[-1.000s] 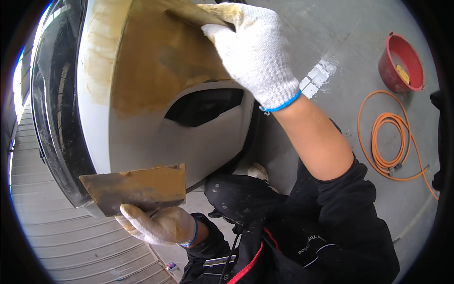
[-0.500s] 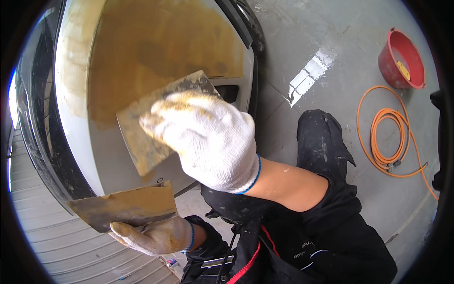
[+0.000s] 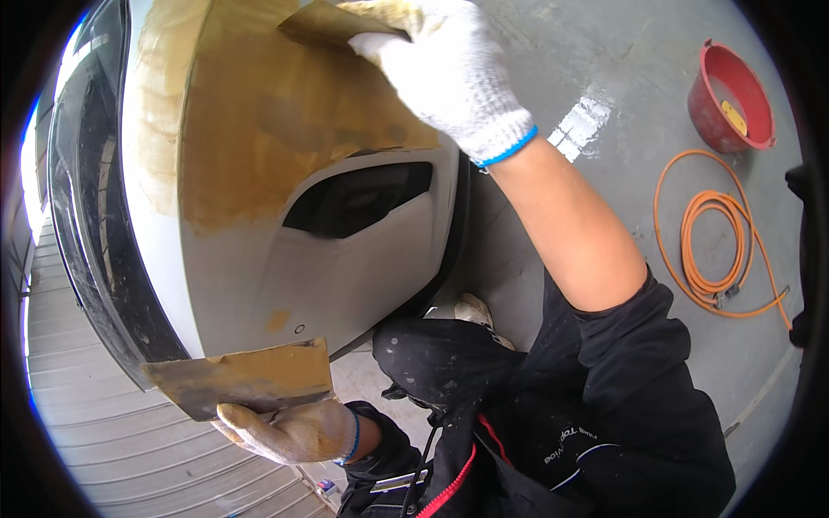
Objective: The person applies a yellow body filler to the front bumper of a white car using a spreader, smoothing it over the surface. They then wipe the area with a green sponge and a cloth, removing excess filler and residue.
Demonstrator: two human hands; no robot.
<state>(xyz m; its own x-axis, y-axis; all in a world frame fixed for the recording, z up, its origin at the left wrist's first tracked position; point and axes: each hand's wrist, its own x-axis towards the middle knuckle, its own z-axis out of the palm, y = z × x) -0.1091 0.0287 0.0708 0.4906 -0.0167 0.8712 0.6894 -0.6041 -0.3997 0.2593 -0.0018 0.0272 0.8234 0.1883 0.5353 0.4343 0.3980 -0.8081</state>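
A white car bumper point(image 3: 233, 276) stands before me, its upper part coated with smeared tan body filler point(image 3: 268, 112). My right hand point(image 3: 453, 73), in a stained white knit glove, grips a flat putty spreader point(image 3: 332, 24) at the far edge of the coated area. Whether its blade touches the surface I cannot tell. Low on the left, my gloved left hand point(image 3: 294, 432) holds a flat rectangular plate point(image 3: 246, 375) smeared with tan filler and grey marks, thumb on the near edge. A dark recess point(image 3: 363, 200) in the bumper lies below the filler.
At the far right a red bucket point(image 3: 721, 121) with a yellow piece point(image 3: 734, 118) inside stands on the grey floor point(image 3: 587, 198). A coiled orange hose point(image 3: 686, 246) lies nearer. Black trim point(image 3: 104, 216) runs along the car's left side, beside grey slatted panelling point(image 3: 86, 432).
My right hand has swung up and away with the spreader, uncovering the dark recess and lower bumper. The left hand and its plate have shifted slightly right.
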